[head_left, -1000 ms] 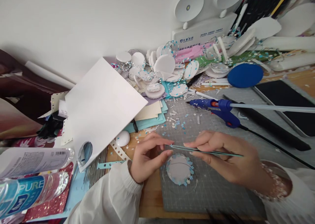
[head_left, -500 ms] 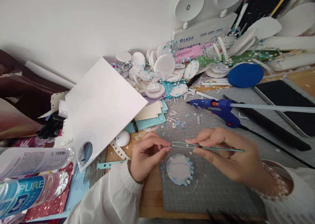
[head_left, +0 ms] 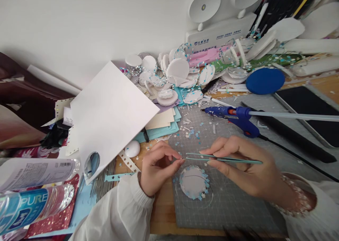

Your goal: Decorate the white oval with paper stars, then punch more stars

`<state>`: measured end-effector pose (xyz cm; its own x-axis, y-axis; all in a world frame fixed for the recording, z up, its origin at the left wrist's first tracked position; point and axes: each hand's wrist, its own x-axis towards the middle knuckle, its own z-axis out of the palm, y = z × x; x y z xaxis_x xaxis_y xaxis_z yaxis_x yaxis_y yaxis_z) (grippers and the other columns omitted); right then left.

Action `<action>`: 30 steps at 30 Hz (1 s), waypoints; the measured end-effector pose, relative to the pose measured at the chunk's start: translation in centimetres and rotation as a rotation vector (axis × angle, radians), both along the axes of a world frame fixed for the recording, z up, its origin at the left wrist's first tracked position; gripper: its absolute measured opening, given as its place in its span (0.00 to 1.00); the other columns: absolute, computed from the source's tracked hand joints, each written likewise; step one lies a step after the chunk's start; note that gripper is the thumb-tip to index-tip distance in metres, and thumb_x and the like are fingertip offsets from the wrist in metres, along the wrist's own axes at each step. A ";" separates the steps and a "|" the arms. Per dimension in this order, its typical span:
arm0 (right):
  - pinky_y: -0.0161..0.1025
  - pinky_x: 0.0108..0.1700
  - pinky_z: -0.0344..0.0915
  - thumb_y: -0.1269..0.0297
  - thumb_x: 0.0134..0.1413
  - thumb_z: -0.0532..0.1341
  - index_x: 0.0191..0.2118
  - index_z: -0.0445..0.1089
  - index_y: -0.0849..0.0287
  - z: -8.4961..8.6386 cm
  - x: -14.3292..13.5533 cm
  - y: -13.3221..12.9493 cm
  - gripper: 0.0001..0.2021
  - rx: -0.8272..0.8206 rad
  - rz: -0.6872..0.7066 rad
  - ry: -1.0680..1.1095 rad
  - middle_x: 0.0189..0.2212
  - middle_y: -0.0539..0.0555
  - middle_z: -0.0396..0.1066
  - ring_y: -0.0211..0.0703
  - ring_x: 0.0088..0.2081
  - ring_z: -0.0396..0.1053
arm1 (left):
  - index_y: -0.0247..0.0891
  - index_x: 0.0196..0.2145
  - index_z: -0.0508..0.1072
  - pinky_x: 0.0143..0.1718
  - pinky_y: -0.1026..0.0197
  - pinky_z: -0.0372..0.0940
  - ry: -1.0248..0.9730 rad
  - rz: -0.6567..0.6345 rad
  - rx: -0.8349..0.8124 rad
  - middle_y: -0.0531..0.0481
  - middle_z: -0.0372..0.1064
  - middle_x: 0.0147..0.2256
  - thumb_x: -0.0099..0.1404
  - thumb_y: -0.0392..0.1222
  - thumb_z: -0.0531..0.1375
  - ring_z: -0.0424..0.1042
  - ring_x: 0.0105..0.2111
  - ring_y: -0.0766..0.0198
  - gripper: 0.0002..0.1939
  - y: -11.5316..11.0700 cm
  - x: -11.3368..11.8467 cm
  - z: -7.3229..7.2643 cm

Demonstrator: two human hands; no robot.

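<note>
My right hand (head_left: 238, 160) grips a pair of teal tweezers (head_left: 225, 160), their tips pointing left and slightly apart. Close to those tips, my left hand (head_left: 161, 167) pinches thumb and forefinger together; whatever sits between them is too small to make out. Below the tweezers lies a white disc (head_left: 194, 182) on the grey cutting mat (head_left: 227, 212), its rim set with small blue and white stars or flowers. A thin clear wire loop rings the disc.
A blue glue gun (head_left: 233, 117) lies behind my right hand, its cable trailing right. Decorated white discs (head_left: 177, 70) pile up at the back. A white board (head_left: 113, 117) leans at left, near a water bottle (head_left: 34, 205). A phone (head_left: 312, 112) rests at right.
The tweezers' tips have spread a little apart. Both hands stay in nearly the same place, and the disc has not moved on the mat.
</note>
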<state>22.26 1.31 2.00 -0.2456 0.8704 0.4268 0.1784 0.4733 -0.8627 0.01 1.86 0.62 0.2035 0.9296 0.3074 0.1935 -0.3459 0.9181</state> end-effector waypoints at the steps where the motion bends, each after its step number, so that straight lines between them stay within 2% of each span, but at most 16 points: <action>1: 0.36 0.39 0.72 0.77 0.51 0.65 0.35 0.67 0.54 0.0 0.0 0.0 0.10 -0.007 0.008 0.006 0.32 0.50 0.76 0.41 0.37 0.76 | 0.38 0.28 0.76 0.25 0.64 0.60 -0.001 -0.006 -0.003 0.51 0.70 0.25 0.57 0.35 0.68 0.64 0.26 0.66 0.04 0.0 0.0 0.0; 5: 0.36 0.39 0.72 0.76 0.51 0.65 0.35 0.67 0.54 0.0 0.0 0.0 0.10 -0.042 0.035 0.030 0.32 0.49 0.76 0.41 0.37 0.76 | 0.37 0.28 0.77 0.25 0.65 0.60 0.005 -0.025 -0.012 0.51 0.68 0.24 0.57 0.35 0.68 0.64 0.26 0.67 0.03 0.0 0.0 0.0; 10: 0.33 0.41 0.71 0.74 0.52 0.65 0.32 0.67 0.55 0.2 0.0 0.1 0.07 -0.065 -0.030 -0.015 0.31 0.49 0.76 0.38 0.36 0.76 | 0.36 0.29 0.76 0.28 0.64 0.61 0.035 0.009 -0.018 0.50 0.69 0.26 0.60 0.36 0.65 0.65 0.26 0.67 0.03 0.1 -0.1 0.2; 13: 0.32 0.39 0.70 0.72 0.52 0.65 0.31 0.67 0.55 0.0 0.0 0.2 0.07 -0.097 -0.020 -0.044 0.30 0.48 0.75 0.38 0.36 0.76 | 0.37 0.28 0.75 0.31 0.63 0.61 0.074 0.113 -0.022 0.51 0.68 0.26 0.65 0.37 0.61 0.66 0.28 0.66 0.08 0.2 -0.4 0.1; 16: 0.31 0.37 0.70 0.71 0.52 0.65 0.31 0.66 0.55 -0.3 -0.2 0.2 0.07 -0.126 0.025 -0.094 0.29 0.47 0.74 0.36 0.34 0.75 | 0.36 0.21 0.69 0.31 0.63 0.59 0.149 0.265 -0.011 0.53 0.63 0.22 0.68 0.38 0.57 0.63 0.25 0.67 0.17 0.4 -0.7 0.1; 18: 0.31 0.37 0.70 0.71 0.53 0.64 0.31 0.66 0.55 -0.5 -0.3 0.3 0.06 -0.133 0.041 -0.115 0.28 0.47 0.74 0.36 0.34 0.75 | 0.36 0.19 0.66 0.30 0.62 0.56 0.210 0.297 0.020 0.55 0.59 0.20 0.68 0.38 0.57 0.61 0.24 0.67 0.18 0.5 -0.8 0.3; 20: 0.31 0.37 0.70 0.70 0.53 0.64 0.31 0.66 0.55 -0.6 -0.3 0.3 0.06 -0.141 0.035 -0.121 0.28 0.47 0.74 0.37 0.34 0.75 | 0.37 0.21 0.67 0.30 0.61 0.56 0.269 0.228 0.040 0.54 0.60 0.21 0.66 0.38 0.59 0.60 0.25 0.67 0.15 0.6 -0.9 0.5; 26: 0.32 0.37 0.69 0.70 0.54 0.64 0.31 0.66 0.54 -0.7 -0.2 0.4 0.06 -0.141 0.019 -0.143 0.30 0.47 0.75 0.37 0.35 0.75 | 0.36 0.27 0.72 0.31 0.59 0.58 0.267 -0.271 0.099 0.49 0.69 0.23 0.64 0.37 0.59 0.65 0.25 0.65 0.08 0.6 -0.9 0.9; 28: 0.31 0.37 0.69 0.70 0.54 0.64 0.31 0.66 0.55 -0.7 -0.3 0.4 0.06 -0.140 0.040 -0.150 0.30 0.47 0.75 0.37 0.35 0.74 | 0.35 0.27 0.74 0.32 0.59 0.58 0.241 -0.358 0.113 0.48 0.70 0.23 0.64 0.37 0.59 0.65 0.25 0.64 0.08 0.5 -0.9 0.9; 30: 0.31 0.38 0.69 0.71 0.54 0.64 0.31 0.65 0.55 -0.8 -0.4 0.2 0.06 -0.140 0.062 -0.156 0.30 0.47 0.75 0.36 0.35 0.74 | 0.35 0.27 0.75 0.32 0.59 0.58 0.212 -0.358 0.098 0.48 0.71 0.23 0.66 0.37 0.58 0.66 0.25 0.64 0.10 0.4 -0.8 0.9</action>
